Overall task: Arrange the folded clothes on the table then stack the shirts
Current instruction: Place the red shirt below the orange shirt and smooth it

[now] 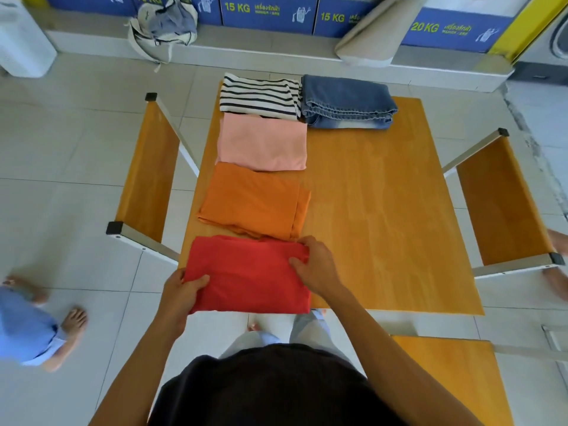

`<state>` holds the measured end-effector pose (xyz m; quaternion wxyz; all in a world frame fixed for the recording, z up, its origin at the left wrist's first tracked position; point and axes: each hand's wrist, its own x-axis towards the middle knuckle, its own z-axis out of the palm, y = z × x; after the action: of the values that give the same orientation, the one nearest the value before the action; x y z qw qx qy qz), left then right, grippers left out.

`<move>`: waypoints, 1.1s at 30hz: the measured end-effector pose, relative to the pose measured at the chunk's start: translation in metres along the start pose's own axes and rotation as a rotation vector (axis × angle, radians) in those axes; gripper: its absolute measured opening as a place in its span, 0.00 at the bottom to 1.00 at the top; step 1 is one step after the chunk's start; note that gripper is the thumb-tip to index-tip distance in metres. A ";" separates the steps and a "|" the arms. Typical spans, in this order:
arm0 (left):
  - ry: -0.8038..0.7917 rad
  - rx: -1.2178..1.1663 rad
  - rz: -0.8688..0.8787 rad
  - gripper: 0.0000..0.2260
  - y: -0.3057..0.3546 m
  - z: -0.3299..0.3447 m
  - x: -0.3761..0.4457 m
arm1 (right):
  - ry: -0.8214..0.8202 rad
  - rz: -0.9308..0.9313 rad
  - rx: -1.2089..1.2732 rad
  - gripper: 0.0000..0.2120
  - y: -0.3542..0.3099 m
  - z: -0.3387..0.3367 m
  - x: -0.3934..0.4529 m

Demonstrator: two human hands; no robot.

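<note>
Folded clothes lie in a column down the left side of the wooden table [384, 210]. Farthest is a black-and-white striped shirt [258, 96], then a pink shirt [261, 142], then an orange shirt [252, 201]. Nearest, at the table's front edge, is a red shirt [246, 275]. My left hand [181, 290] grips its left edge, thumb on top. My right hand [313, 265] pinches its upper right corner. Folded blue jeans [347, 103] lie at the far edge, to the right of the striped shirt.
Wooden benches stand left [147, 170], right [504, 204] and near right [455, 379] of the table. Another person's bare feet [72, 321] stand on the tiled floor at left. A cloth bag [166, 26] and a cushion [375, 32] rest by the blue panels behind.
</note>
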<state>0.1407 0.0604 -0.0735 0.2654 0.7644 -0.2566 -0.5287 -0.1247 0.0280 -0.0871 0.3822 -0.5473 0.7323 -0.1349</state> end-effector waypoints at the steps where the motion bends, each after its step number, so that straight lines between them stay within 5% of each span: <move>1: 0.039 0.017 0.022 0.22 0.005 -0.004 0.002 | 0.055 -0.003 0.011 0.20 -0.009 0.004 0.002; 7: 0.103 0.195 0.102 0.21 0.023 -0.010 0.019 | 0.378 -0.051 -0.139 0.16 -0.042 0.020 -0.024; 13: 0.053 0.276 0.141 0.24 0.030 0.014 0.025 | 0.110 -0.246 -0.291 0.29 -0.024 0.062 -0.035; 25: 0.105 0.395 0.211 0.24 0.029 0.031 0.029 | 0.044 -0.315 -0.446 0.30 -0.008 0.045 -0.003; 30: 0.290 0.647 0.475 0.26 0.033 0.042 0.021 | 0.003 -0.322 -0.485 0.30 -0.014 0.048 -0.009; 33: 0.247 0.767 0.699 0.26 0.034 0.058 0.021 | 0.136 -0.275 -0.417 0.28 -0.026 0.045 -0.006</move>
<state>0.0884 0.0136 -0.0820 0.1555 0.7319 -0.6377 -0.1829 -0.0740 0.0343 -0.0987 0.1888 -0.6983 0.6871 -0.0681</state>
